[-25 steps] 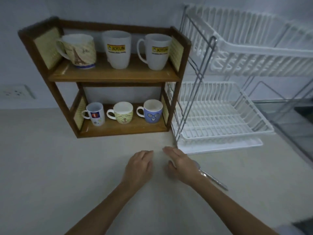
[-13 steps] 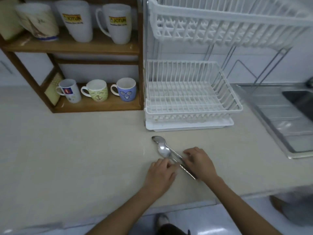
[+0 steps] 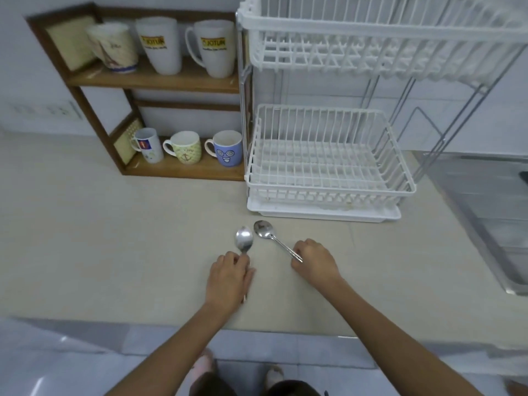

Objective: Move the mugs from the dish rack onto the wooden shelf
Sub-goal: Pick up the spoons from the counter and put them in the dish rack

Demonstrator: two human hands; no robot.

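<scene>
The wooden shelf (image 3: 160, 81) holds mugs on both levels: a patterned mug (image 3: 114, 48) and two white logo mugs (image 3: 160, 44) (image 3: 213, 48) on top, a small white mug (image 3: 148, 145), a yellow-green mug (image 3: 185, 147) and a blue face mug (image 3: 227, 148) below. The white two-tier dish rack (image 3: 328, 172) to the right has no mugs in it. On the counter, my left hand (image 3: 228, 281) grips the handle of one spoon (image 3: 244, 240). My right hand (image 3: 314, 261) grips the handle of a second spoon (image 3: 264, 228).
A steel sink (image 3: 485, 210) lies at the far right. The counter's front edge (image 3: 171, 324) runs just below my hands, with the floor and my feet beyond it. A wall socket (image 3: 43, 111) sits left of the shelf.
The two spoons lay together under both hands; now they are pulled apart, one in each hand. The view has dropped lower and drawn back from the counter.
</scene>
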